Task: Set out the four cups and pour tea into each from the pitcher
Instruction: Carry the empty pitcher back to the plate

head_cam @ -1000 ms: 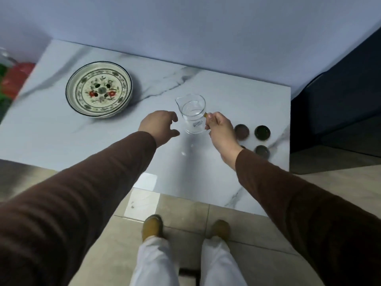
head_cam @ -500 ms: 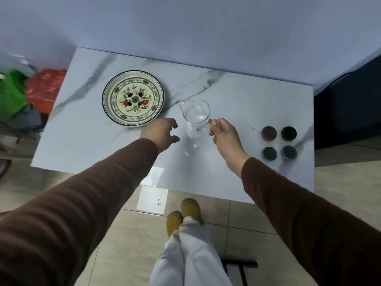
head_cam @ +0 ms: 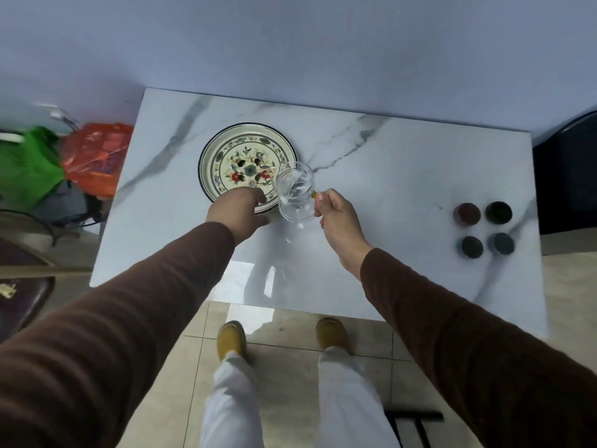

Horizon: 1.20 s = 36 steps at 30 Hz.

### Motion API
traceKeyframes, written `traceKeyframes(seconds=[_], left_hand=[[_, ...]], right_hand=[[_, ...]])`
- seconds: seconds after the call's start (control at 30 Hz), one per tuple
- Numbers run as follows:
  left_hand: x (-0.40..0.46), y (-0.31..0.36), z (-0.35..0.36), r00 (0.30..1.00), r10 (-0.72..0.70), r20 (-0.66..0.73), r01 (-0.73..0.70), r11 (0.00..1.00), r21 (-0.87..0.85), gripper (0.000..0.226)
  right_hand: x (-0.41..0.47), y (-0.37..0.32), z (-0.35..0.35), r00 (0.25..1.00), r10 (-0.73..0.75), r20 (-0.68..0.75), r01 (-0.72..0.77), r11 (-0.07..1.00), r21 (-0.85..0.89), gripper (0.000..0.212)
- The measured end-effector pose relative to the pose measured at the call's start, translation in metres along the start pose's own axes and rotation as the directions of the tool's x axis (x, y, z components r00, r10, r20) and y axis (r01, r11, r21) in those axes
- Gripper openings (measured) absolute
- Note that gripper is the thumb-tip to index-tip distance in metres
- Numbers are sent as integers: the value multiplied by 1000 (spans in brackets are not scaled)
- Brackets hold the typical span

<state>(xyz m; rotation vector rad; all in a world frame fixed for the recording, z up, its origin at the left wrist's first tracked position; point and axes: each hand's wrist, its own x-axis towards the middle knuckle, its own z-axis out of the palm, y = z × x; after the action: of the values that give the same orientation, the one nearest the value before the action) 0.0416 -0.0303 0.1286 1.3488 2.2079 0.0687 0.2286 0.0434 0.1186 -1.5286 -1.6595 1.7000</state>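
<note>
A clear glass pitcher (head_cam: 295,195) with a little clear liquid hangs tilted above the white marble table (head_cam: 387,176), at the right edge of a flowered plate (head_cam: 226,150). My right hand (head_cam: 339,218) pinches its small handle. My left hand (head_cam: 237,213) has its fingers over the plate's near rim and its thumb under it. Four small dark cups stand in a square near the table's right edge: a reddish cup (head_cam: 466,214), a black cup (head_cam: 498,212), a dark cup (head_cam: 471,247) and a blue-grey cup (head_cam: 500,243).
A green bag (head_cam: 29,163) and an orange bag (head_cam: 97,156) lie on the floor left of the table. A dark piece of furniture (head_cam: 565,173) stands to the right. A wall runs behind the table. My feet are at the table's near edge.
The pitcher has risen off the table and moved left to the plate's edge, now tilted. My left hand has moved forward onto the plate's near rim. The cups have not moved.
</note>
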Motion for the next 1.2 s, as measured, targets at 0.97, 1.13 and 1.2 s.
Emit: traceKeyframes(seconds=[0.97, 1.13, 1.2], left_hand=[[129, -132, -4, 983, 173, 67, -175, 984, 26, 30], [140, -141, 1, 978, 192, 86, -196, 980, 37, 32], [142, -143, 1, 977, 194, 89, -198, 979, 38, 32]], right_hand=[[138, 8, 128, 997, 83, 4, -83, 996, 31, 32], [149, 12, 135, 997, 74, 32, -75, 997, 35, 29], [151, 13, 136, 997, 70, 45, -72, 995, 62, 28]])
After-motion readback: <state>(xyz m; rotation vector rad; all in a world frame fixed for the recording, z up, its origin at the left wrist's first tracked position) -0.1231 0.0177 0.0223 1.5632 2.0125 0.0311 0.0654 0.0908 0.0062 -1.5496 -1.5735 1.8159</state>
